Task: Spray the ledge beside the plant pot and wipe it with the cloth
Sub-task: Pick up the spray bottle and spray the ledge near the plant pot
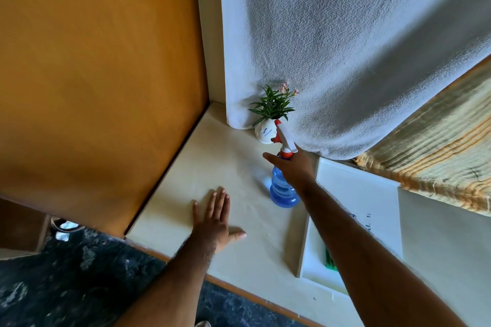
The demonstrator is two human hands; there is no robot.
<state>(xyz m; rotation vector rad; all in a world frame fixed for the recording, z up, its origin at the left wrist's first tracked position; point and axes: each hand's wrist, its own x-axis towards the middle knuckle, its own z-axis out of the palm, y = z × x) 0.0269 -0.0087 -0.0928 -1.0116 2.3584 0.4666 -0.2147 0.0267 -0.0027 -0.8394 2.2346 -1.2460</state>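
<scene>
A blue spray bottle [283, 191] with a white and orange trigger head stands upright on the cream ledge [225, 167]. My right hand [297, 167] wraps its neck from the right, thumb stretched out to the left. Just behind the bottle, a small white plant pot [264, 133] with green leaves and pink flowers stands against the curtain. My left hand [215, 220] lies flat on the ledge nearer to me, palm down, fingers apart, holding nothing. A green item [329, 260], possibly the cloth, peeks out from under my right forearm inside a white tray.
The white tray [356, 194] lies on the ledge to the right of the bottle. A white curtain [345, 61] hangs down to the ledge behind the pot. An orange panel [93, 74] bounds the ledge on the left. Striped fabric [438, 156] lies at far right; dark floor [79, 287] below.
</scene>
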